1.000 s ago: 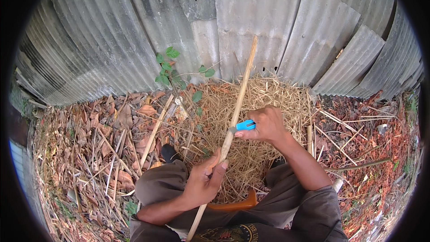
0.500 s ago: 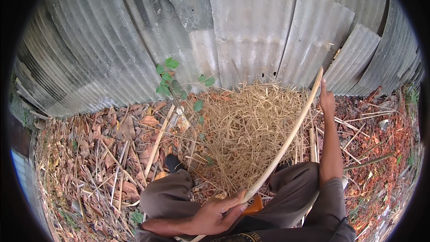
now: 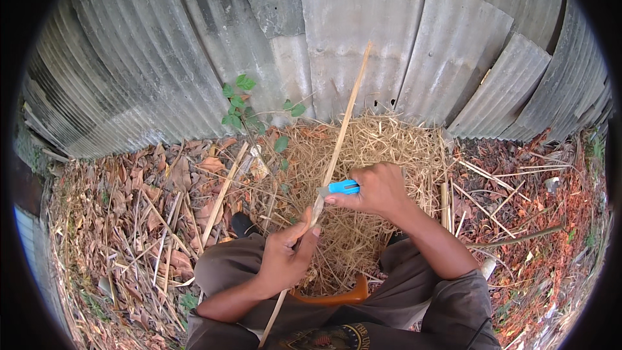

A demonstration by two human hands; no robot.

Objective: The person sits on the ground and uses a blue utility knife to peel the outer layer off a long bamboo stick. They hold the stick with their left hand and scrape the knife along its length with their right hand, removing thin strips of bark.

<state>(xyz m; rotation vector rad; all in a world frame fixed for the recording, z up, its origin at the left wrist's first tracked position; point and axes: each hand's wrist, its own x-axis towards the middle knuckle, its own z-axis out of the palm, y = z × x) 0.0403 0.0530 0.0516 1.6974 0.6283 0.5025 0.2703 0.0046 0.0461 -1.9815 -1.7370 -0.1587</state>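
A long, thin, pale strip that looks like bamboo (image 3: pixel 350 107) runs up from my lap toward the metal wall, tilted slightly right. My left hand (image 3: pixel 287 253) grips it in front of my left knee, thumb and fingers pinched round it. In my right hand (image 3: pixel 381 191) is a blue-handled utility knife (image 3: pixel 345 186). Its short blade lies against the strip, just above my left hand. Beneath both hands spreads a heap of straw-like shavings (image 3: pixel 382 149). The lower end of the strip passes over my left thigh.
A corrugated metal wall (image 3: pixel 363 13) stands at the back. Dry leaves (image 3: pixel 181 172) and loose sticks (image 3: pixel 223 194) cover the left ground, with reddish litter (image 3: pixel 551 246) to the right. A green-leaved plant (image 3: pixel 236 107) grows by the wall. An orange curved object (image 3: pixel 337 295) lies between my legs.
My right hand has come from the strip's far end at the right to the middle, where the blue knife now shows. The strip has swung left, and my left hand has moved up and left.
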